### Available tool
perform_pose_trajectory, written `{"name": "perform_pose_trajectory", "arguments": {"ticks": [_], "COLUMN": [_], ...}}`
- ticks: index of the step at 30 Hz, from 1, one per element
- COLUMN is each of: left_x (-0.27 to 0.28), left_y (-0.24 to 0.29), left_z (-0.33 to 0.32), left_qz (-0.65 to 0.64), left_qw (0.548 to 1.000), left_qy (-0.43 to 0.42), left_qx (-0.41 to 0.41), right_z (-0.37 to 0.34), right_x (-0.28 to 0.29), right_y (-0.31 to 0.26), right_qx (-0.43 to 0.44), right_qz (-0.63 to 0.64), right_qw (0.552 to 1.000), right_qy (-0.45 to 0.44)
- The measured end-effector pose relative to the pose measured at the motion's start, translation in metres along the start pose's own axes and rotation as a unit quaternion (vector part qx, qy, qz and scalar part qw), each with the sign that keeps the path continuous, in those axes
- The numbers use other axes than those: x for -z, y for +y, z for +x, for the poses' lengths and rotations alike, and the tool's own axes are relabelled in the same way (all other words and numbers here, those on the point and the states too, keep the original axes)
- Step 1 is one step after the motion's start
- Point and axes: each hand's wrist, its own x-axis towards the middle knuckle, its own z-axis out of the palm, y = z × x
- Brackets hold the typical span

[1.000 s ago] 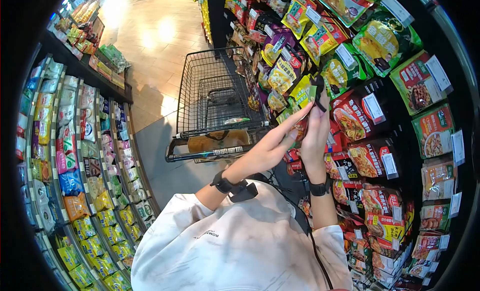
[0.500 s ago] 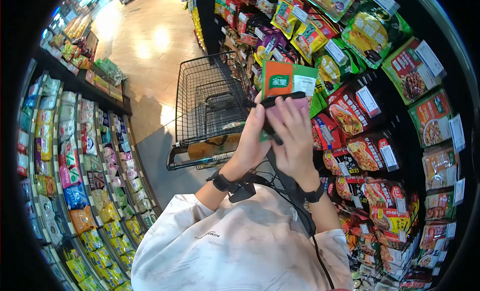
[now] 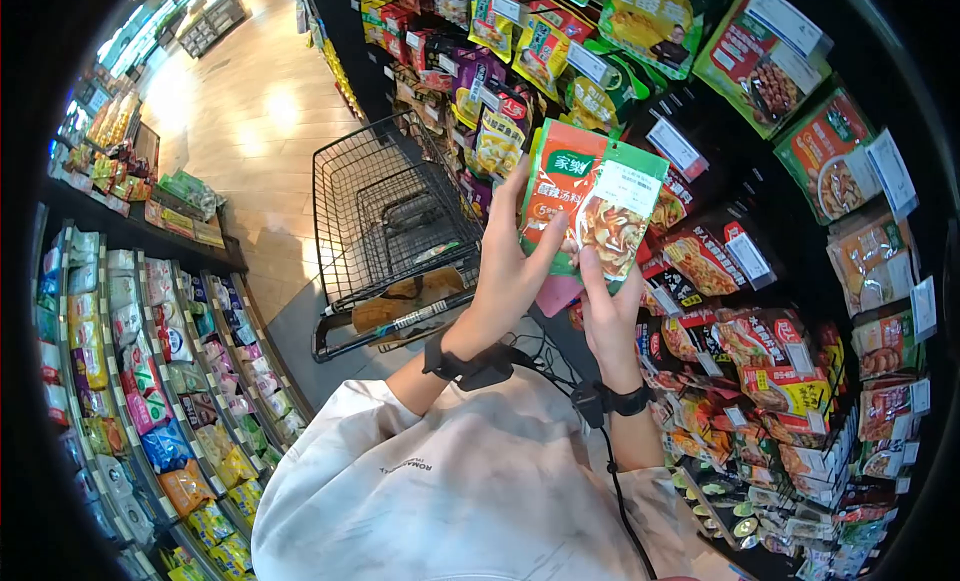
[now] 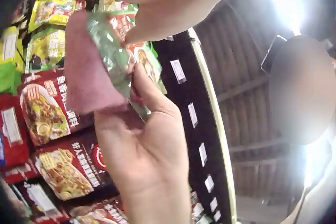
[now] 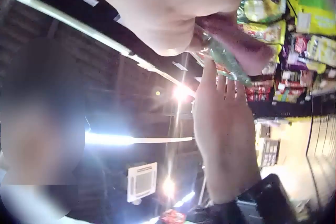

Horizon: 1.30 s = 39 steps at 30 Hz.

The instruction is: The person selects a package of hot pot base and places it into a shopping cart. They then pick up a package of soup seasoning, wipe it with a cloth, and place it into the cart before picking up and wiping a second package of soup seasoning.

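Left hand and right hand are both gripping the green-edged packet, and I am seeing neither one opened wide. The left thumb is pressing on its printed front while the other left fingers are curling behind its left edge. The right thumb is lying against the lower front, with the right fingers wrapping behind the lower right. I am finding the packet raised in front of the chest, leaning slightly. Its left part is showing orange-red with large white characters, and its right part is showing a white label above a food picture. Whether I am looking at one packet or two overlapping ones, I cannot tell.

A pink piece is sticking out below, between the hands; the left wrist view is showing it as a broad flat sheet against the packet.

Farther out, a black wire cart is standing ahead and to the left, well apart from the hands. Rows of hanging packets are filling the rack behind and to the right. On the far left, shelves are holding bagged goods. Black straps are circling both wrists, and a dark cable is running down over the white shirt.
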Motion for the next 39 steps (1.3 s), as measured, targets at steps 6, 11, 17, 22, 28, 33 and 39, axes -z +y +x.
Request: {"name": "perform_pose_trajectory", "arguments": {"ticks": [6, 11, 17, 22, 28, 33, 39], "left_x": [-0.023, 0.004, 0.008, 0.047, 0.074, 0.141, 0.163], "left_y": [0.015, 0.035, 0.016, 0.001, 0.013, 0.001, -0.021], "left_z": [-0.01, -0.009, -0.036, -0.037, -0.022, -0.017, -0.027], "left_qz": [-0.223, -0.4, -0.339, -0.373, -0.45, -0.559, -0.575], "left_qw": [0.973, 0.874, 0.886, 0.848, 0.82, 0.785, 0.778], "left_qy": [-0.045, -0.036, -0.016, -0.079, 0.189, 0.151, 0.169], "left_qx": [0.044, 0.273, 0.316, 0.368, 0.299, 0.22, 0.189], "right_z": [-0.008, -0.008, 0.026, 0.043, 0.021, 0.005, 0.031], "right_x": [0.001, -0.011, -0.029, -0.045, -0.097, -0.115, -0.156], "right_y": [-0.021, -0.029, -0.028, -0.005, 0.022, 0.041, 0.048], "right_qx": [0.224, 0.267, 0.289, 0.289, 0.255, 0.27, 0.225], "right_qz": [-0.339, -0.369, -0.414, -0.434, -0.383, -0.39, -0.362], "right_qw": [0.913, 0.867, 0.832, 0.806, 0.84, 0.783, 0.86], "right_qy": [0.024, -0.202, -0.231, -0.279, -0.286, -0.403, -0.282]}}
